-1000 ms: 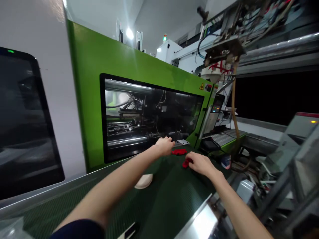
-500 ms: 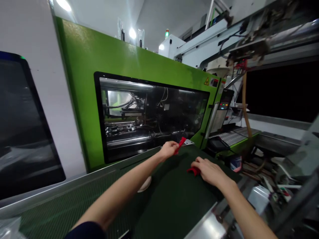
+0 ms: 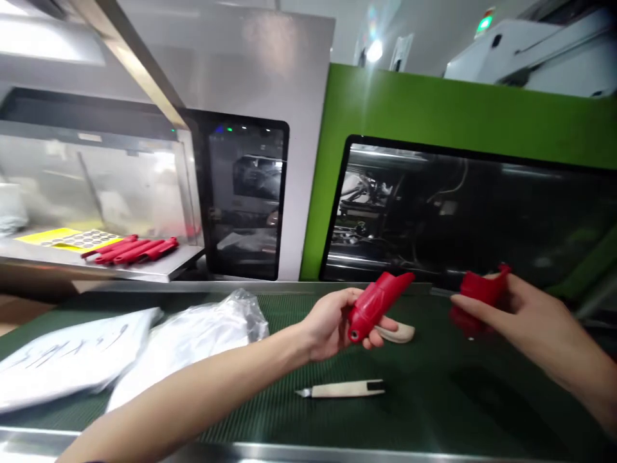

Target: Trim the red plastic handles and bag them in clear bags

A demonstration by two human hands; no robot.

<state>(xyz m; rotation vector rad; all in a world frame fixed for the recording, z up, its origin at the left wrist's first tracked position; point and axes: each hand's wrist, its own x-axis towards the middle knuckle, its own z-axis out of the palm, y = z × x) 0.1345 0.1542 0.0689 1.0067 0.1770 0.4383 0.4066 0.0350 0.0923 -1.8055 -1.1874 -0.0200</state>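
Note:
My left hand (image 3: 325, 325) is closed around a red plastic handle-shaped part (image 3: 378, 302), held at a slant above the green conveyor belt (image 3: 419, 399), with a small round hole at its lower end. To the right, my right hand (image 3: 540, 328) grips another red plastic part (image 3: 482, 289) between thumb and fingers; it is blurred, and its far side is partly hidden. Just beyond my left fingertips lies a cream-coloured curved piece (image 3: 400, 332). Nearer to me on the belt rests a craft knife (image 3: 344, 389) with a pale handle, its blade pointing left.
Several red plastic parts (image 3: 132, 249) lie on a metal shelf (image 3: 180, 262) at the left, beside a yellow sheet with round stickers (image 3: 72, 238). Clear plastic bags (image 3: 197, 334) and a white bag with writing (image 3: 72, 360) cover the belt's left. A green machine (image 3: 315, 212) stands behind.
The view has swung left, bringing the shelf, bags and knife into sight. Both hands have lifted their red parts off the belt area and brought them closer to me.

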